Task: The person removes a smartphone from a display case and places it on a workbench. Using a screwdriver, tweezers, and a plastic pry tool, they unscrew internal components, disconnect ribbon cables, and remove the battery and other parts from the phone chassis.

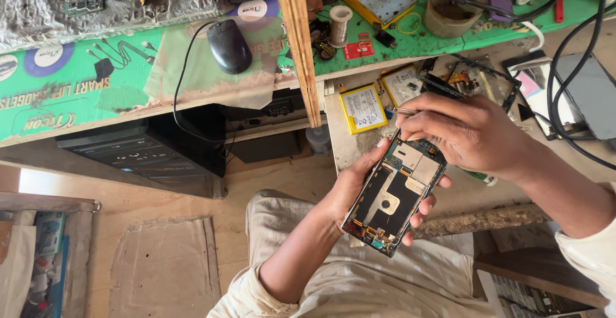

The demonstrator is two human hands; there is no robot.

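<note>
Your left hand (359, 186) cradles an opened phone (394, 196) from beneath, back cover off, its fingers wrapped around both long edges so the boards and black shielding face up at you. The phone sits tilted over your lap, just in front of the workbench edge. Your right hand (465, 132) hovers over the phone's upper end, fingers pinched narrow on thin metal tweezers (405, 111); the working tip is hidden by your fingers. On the pale bench surface (343, 145) just beyond the phone lie two yellow-edged flat batteries (363, 108) side by side, and near them another stripped phone frame (475, 77). Further back, a black mouse (228, 46) rests on the green-covered shelf (64, 93), well apart from your hands, with a solder spool (340, 25) beside a wooden post (298, 42).
</note>
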